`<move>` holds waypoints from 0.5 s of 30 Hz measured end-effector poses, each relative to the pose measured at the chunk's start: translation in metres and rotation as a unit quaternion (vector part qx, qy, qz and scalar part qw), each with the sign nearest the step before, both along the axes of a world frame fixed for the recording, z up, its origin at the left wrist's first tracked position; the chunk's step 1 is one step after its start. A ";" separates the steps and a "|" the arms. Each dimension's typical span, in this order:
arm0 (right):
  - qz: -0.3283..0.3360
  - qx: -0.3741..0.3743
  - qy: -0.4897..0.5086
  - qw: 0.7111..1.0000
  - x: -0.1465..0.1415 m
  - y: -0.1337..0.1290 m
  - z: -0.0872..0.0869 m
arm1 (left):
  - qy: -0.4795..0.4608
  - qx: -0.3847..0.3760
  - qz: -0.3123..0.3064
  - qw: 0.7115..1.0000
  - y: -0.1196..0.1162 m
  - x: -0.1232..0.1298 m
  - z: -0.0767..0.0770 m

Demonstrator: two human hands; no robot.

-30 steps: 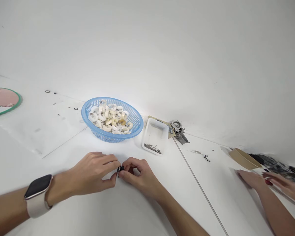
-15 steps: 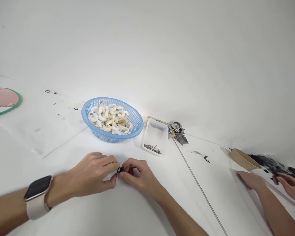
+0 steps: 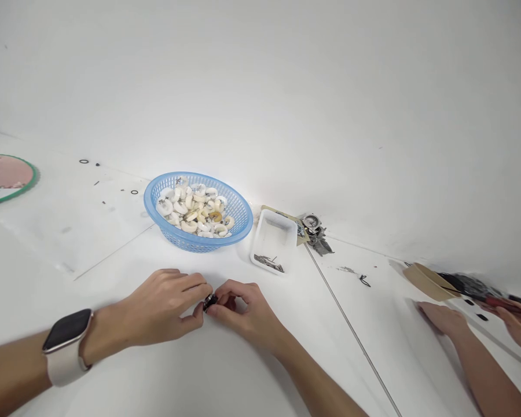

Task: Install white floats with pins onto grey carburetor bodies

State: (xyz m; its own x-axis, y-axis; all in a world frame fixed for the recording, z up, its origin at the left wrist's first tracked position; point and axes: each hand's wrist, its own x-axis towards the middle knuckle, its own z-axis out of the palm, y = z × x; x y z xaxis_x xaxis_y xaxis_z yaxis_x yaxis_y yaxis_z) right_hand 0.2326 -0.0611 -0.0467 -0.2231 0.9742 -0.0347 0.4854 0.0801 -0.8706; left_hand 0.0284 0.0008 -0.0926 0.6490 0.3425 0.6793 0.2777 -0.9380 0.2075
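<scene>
Black part (image 3: pixel 209 301) pinched between my left hand (image 3: pixel 169 308) and right hand (image 3: pixel 245 313). Both are nearer me than the basket (image 3: pixel 198 242).

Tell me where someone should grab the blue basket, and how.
Probably by the blue basket's rim, from the near side: one hand at the left end, one at the near right, fingers under its outward flare. It stands upright, holding pale rings, so level lifting seems wise; the white tray crowds its right end.
</scene>
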 end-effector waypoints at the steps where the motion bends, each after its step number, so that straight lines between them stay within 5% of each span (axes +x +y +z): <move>1: 0.002 0.005 -0.002 1.000 0.000 0.000 0.000 | 0.001 0.000 0.001 1.000 0.000 0.000 0.000; 15: 0.004 0.017 -0.013 1.000 0.001 -0.002 0.003 | 0.025 0.032 -0.010 0.999 0.001 0.000 0.003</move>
